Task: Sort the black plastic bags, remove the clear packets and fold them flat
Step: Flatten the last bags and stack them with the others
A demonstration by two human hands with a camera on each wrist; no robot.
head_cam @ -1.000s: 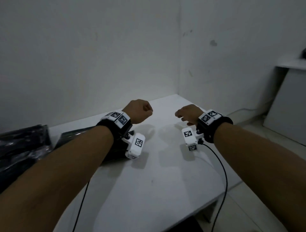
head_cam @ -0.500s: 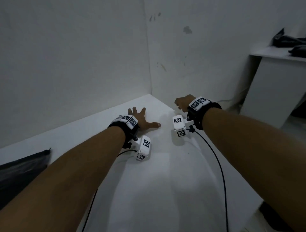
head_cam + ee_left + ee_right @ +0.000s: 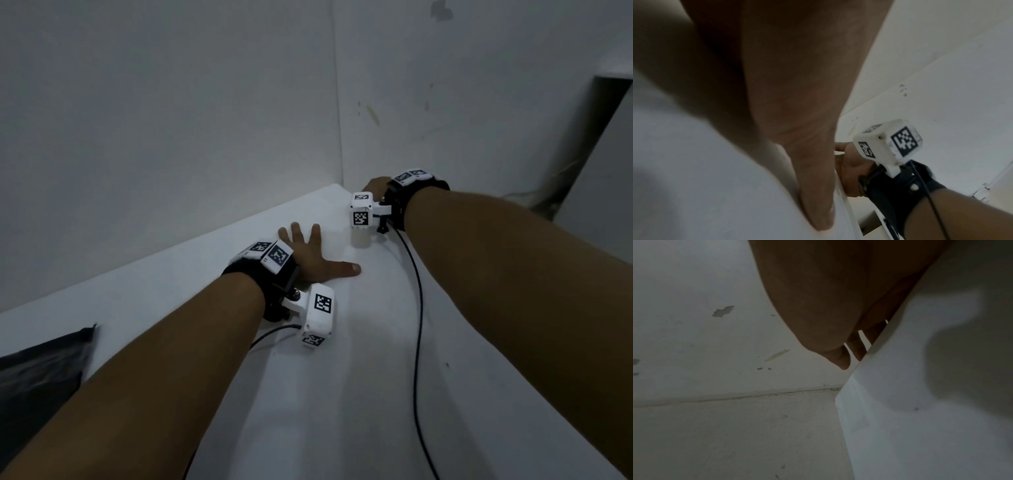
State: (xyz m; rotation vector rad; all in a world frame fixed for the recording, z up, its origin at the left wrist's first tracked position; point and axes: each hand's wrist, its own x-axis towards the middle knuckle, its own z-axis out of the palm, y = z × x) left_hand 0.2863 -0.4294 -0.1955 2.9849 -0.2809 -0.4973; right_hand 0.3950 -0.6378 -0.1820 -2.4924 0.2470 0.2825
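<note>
A black plastic bag [image 3: 41, 370] lies on the white table [image 3: 342, 394] at the lower left, cut off by the picture's edge. No clear packet is in view. My left hand [image 3: 311, 253] lies flat on the tabletop with fingers spread and thumb out to the right, holding nothing; the left wrist view shows its thumb [image 3: 813, 194] pressed on the surface. My right hand [image 3: 375, 186] is at the table's far right corner, with its fingers [image 3: 840, 360] over the table edge [image 3: 859, 369]. The left wrist view shows that hand [image 3: 851, 170] wrapped on the edge.
Two white walls meet in a corner [image 3: 339, 137] right behind the table. A white cabinet [image 3: 603, 154] stands to the right across a strip of floor [image 3: 735, 434]. Black cables [image 3: 418, 325] trail from both wrist cameras across the tabletop.
My left hand went from a fist to flat and spread on the table. My right hand moved out to the far right corner's edge. The view swung right, leaving most black bags out of sight.
</note>
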